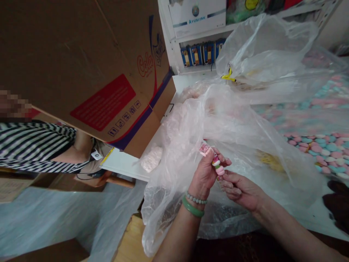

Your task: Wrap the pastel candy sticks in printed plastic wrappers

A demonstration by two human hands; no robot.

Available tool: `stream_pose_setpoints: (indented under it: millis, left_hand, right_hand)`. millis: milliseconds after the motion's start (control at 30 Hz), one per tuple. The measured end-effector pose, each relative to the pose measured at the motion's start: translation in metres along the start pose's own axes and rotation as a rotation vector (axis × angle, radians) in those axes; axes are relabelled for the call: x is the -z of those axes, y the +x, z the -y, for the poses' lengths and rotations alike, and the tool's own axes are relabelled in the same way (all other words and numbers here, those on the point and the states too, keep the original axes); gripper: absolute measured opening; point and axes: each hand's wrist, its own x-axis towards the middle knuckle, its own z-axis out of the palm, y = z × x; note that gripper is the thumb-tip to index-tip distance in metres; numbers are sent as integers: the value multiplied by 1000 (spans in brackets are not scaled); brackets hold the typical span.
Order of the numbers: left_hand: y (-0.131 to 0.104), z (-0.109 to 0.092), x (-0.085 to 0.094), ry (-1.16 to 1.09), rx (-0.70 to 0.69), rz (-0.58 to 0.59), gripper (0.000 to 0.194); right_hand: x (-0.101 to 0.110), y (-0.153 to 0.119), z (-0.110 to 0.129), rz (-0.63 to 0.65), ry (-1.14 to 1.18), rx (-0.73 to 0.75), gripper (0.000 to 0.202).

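- A co-worker [35, 142] in stripes is showing behind the box.
- The box [109, 54] is standing on the table [124, 165]; a packet [152, 159] is lying near its corner.
- A bag [185, 127] is spreading across the table, beneath the hands.
- The left grip [205, 170] is clamping the candy's upper part, near a pink label [205, 149].
- The candy [218, 168] is slanting between both hands, above the bag; the step in hand is apparently steadying it, and the next move is likely calling for light, even pressure.
- The right grip [241, 186] is pinching its lower end.
- Sweets [324, 149] are lying farther right.
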Motion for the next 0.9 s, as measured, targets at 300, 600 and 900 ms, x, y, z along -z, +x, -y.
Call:
stream_pose_setpoints:
  millis: [300,600,900]
  left_hand:
    - [7,8,5,-4,16,-122,32]
    - [20,34,-26,3,195,-93,31]
    - [22,46,-45,34,52,-366,19]
  right_hand:
    - [-5,-25,33,-239,-706,242,30]
    - [12,-27,38,-528,-831,619,14]
    - [28,-41,44,-482,-759,712,10]
